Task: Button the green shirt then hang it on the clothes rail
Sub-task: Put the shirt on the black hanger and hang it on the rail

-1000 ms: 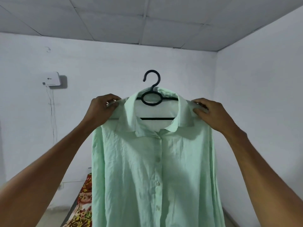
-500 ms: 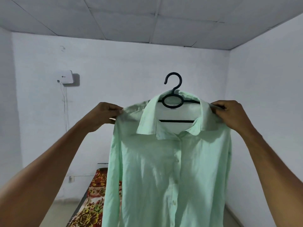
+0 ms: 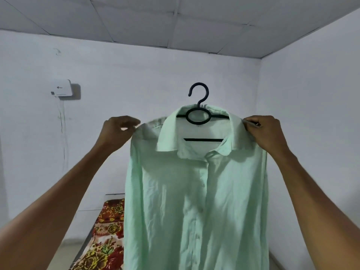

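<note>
Swung rightward since a second ago, the green shirt (image 3: pixel 196 191) hangs mid-view on its black hanger (image 3: pixel 198 115), light and limp. Left hand (image 3: pixel 116 131) at 9 o'clock and right hand (image 3: pixel 263 133) at 3 o'clock pinch its shoulders; better held by the hook.

I face a white back wall (image 3: pixel 146 78) that meets a second white wall (image 3: pixel 311 94) at a corner on my right. Above me runs a panelled ceiling (image 3: pixel 175 20). A small white box (image 3: pixel 62 90) is mounted on the wall, thin cables hanging below it. Down low lies a floral-patterned mattress (image 3: pixel 106 236).
</note>
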